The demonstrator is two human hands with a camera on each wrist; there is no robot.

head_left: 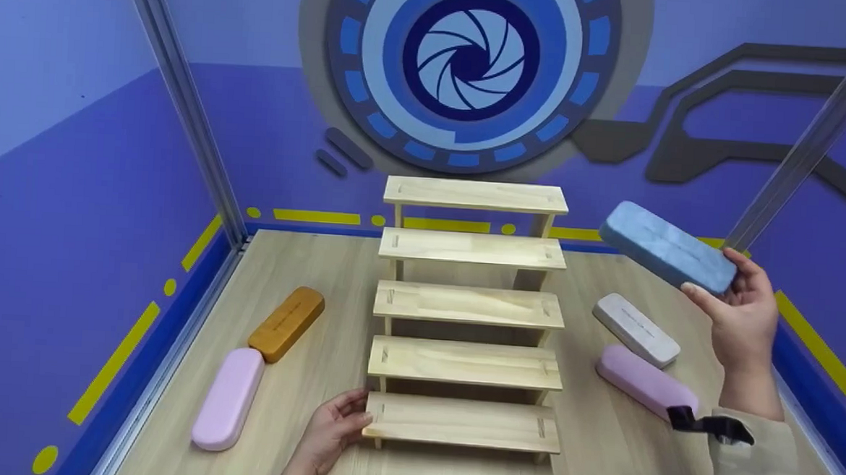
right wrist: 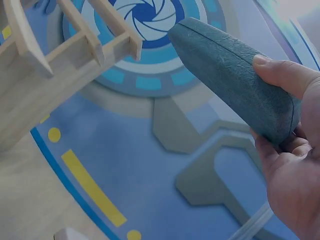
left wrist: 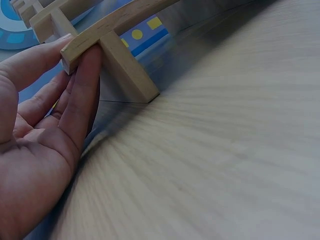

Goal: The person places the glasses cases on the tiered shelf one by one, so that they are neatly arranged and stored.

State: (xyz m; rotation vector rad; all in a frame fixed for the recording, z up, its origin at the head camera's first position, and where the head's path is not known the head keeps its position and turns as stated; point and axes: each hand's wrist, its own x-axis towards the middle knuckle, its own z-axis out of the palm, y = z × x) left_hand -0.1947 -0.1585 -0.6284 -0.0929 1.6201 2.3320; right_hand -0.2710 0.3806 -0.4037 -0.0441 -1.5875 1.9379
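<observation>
My right hand [head_left: 745, 327] grips a blue glasses case [head_left: 669, 247] by its right end, thumb at the front side, and holds it up in the air to the right of a wooden stepped rack [head_left: 464, 422]. In the right wrist view the textured case [right wrist: 230, 75] shows a seam along its side. Low on the left, my left hand [head_left: 332, 430] pinches the left end of the rack's lowest step. The left wrist view shows the thumb at the edge of the step [left wrist: 95, 37] and the other fingers beneath it.
Right of the rack lie a white glasses case [head_left: 635, 330] and a lilac glasses case [head_left: 643, 383]. To its left, a brown glasses case [head_left: 288, 323] touches a pink glasses case [head_left: 228, 401]. Blue printed walls [head_left: 254, 134] enclose the wooden table [head_left: 306, 260] at the back and sides.
</observation>
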